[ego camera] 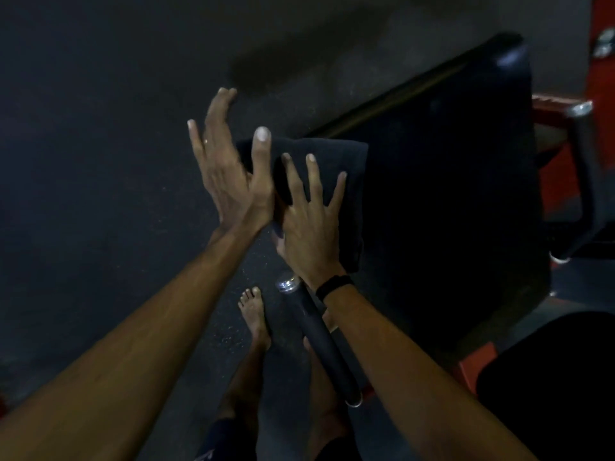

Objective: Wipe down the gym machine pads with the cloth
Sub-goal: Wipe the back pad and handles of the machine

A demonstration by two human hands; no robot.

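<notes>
**Pressing the cloth to the pad**

Spreading its straight fingers, the right hand (pixel 307 221) lies flat on the dark cloth (pixel 332 181), mid-frame on the black pad (pixel 449 194). The left hand (pixel 226 161) hangs open beside it, thumb touching the cloth's edge. No readable writing.

- Cloth (pixel 332 181) lies on the pad (pixel 449 201), at its 9 o'clock edge.
- Right hand (pixel 311 227) rests on the cloth; left hand (pixel 226 161) at its 9 o'clock.
- Handle bar (pixel 319 341) at the cloth's 6 o'clock, above the floor (pixel 83 161).
</notes>
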